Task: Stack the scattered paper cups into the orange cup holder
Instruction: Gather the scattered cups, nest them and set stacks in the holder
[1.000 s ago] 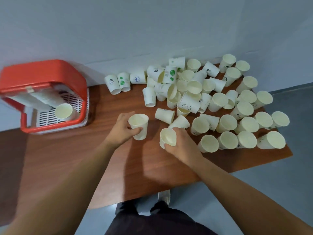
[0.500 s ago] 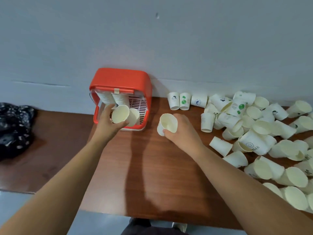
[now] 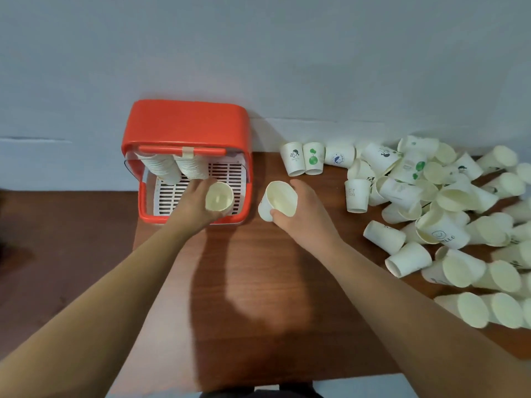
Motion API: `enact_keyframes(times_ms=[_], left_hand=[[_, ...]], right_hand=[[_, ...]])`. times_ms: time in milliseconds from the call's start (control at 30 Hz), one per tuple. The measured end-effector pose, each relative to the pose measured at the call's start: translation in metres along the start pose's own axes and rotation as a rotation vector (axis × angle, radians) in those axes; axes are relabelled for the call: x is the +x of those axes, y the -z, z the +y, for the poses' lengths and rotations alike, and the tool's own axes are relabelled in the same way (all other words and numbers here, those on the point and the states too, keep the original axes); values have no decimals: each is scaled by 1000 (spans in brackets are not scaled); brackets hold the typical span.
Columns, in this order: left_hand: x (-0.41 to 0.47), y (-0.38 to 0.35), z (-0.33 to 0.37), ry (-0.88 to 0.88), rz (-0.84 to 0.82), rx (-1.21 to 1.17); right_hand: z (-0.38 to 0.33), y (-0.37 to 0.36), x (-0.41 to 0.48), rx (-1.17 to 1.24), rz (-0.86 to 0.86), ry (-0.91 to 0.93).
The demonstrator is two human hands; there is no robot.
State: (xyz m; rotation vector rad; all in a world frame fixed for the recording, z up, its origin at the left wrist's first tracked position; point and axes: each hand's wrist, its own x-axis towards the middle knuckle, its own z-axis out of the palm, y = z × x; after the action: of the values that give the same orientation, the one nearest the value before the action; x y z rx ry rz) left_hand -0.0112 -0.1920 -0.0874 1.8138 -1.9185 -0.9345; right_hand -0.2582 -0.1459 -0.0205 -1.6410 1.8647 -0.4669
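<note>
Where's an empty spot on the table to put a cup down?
The table is bare in front of the orange cup holder, down to the near edge, and left of the holder. The right side is crowded with scattered paper cups.

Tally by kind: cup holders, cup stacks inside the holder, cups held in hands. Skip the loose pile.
Orange cup holder: 1
Cup stacks inside it: 2
Held cups: 2, left cup in left hand, right cup in right hand
Total: 5
</note>
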Motion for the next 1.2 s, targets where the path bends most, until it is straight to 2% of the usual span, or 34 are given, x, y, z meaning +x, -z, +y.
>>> enact_keyframes(times_ms=[200,300,367,467,600,800,867,967,1200], left_hand=[[11,-9,-15,-8,-79,-39],[5,1,-30,27,-162,-81],[2,9,-41,57,-160,-111],[-3,17,-47,112,-107,-140],[-4,23,-45,161,-29,-306],[1,17,-42,134,-69,-434],[2,11,-47,54,-118,-420],[5,6,-52,-15,-104,-357],[-3,4,-45,40,-58,-265]], right_hand=[[-31,-22,17,116,16,47],[-50,-35,24,183,1,82],[-60,-43,28,198,-22,105],[-70,-56,33,154,-62,145],[-72,-80,42,4,-85,207],[-60,-107,54,-128,-155,184],[-55,-112,57,-135,-191,156],[-49,-116,58,-135,-197,132],[-40,-111,49,-67,-173,124]])
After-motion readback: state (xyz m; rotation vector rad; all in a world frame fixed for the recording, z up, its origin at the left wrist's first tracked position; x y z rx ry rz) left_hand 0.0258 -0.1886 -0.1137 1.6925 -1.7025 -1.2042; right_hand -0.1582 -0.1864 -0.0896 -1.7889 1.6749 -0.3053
